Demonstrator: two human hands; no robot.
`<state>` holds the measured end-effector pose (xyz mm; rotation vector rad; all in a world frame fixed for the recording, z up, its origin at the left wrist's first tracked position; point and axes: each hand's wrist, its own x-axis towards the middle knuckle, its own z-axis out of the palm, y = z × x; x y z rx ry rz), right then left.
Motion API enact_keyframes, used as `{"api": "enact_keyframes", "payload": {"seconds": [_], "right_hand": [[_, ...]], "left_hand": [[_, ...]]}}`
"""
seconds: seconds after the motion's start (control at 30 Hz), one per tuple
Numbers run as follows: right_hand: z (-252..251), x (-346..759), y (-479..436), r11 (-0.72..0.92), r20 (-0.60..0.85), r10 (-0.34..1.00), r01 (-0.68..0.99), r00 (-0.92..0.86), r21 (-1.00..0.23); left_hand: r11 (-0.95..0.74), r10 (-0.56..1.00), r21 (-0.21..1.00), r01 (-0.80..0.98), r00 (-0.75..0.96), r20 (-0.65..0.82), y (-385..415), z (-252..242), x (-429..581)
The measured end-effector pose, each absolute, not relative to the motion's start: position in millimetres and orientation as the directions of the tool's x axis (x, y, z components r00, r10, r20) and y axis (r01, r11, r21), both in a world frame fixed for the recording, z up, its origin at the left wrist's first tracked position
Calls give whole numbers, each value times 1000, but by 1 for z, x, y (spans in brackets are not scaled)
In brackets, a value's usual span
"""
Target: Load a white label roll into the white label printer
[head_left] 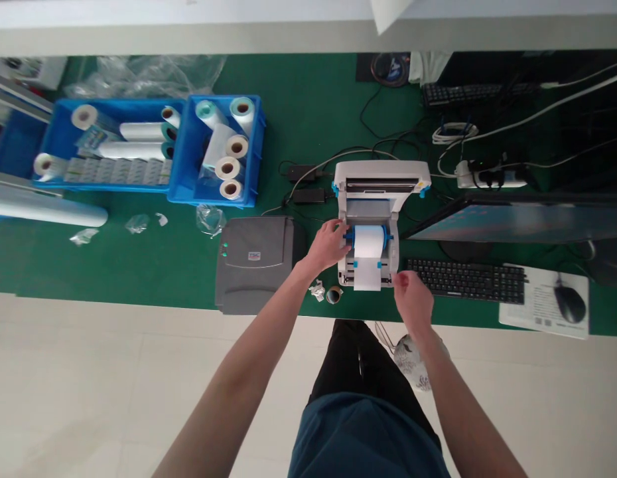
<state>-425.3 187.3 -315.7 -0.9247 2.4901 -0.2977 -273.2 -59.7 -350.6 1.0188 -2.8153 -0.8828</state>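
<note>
A white label printer (393,222) stands with its lid raised at the table's front. Inside it a roll of white labels (369,240) sits on a blue spindle (387,237), and a label strip (367,277) runs out over the front edge. My left hand (330,243) rests on the printer's left side, fingers stretched out by the spindle's left end. At the front right corner, my right hand (412,297) has its fingers curled against the printer's edge; what they grip, if anything, is hidden.
Left of the printer is a dark grey TSC printer (253,255). Blue bins (261,143) of rolls stand further left. A keyboard (465,280), mouse (570,304) and monitor (517,221) are on the right. A tape roll (334,295) and crumpled scrap (317,290) lie near the front edge.
</note>
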Motion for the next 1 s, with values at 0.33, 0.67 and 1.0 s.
{"api": "enact_keyframes", "payload": {"seconds": [0.33,0.67,1.0], "right_hand": [[-295,-478,46,299,-390,-902,-921,-188,-248],[-323,-469,-24,104,-688,-725,-991,-19,-82],[-348,-482,-10,24,-664,-747,-997,34,-79]], "left_hand": [[584,-642,467,-664,-730,-235,-53,-352,-285],[527,-689,463,-713,-677,-259,-46,-349,-284],[551,-676,408,-728,-676,-292,-56,-346,-285]]}}
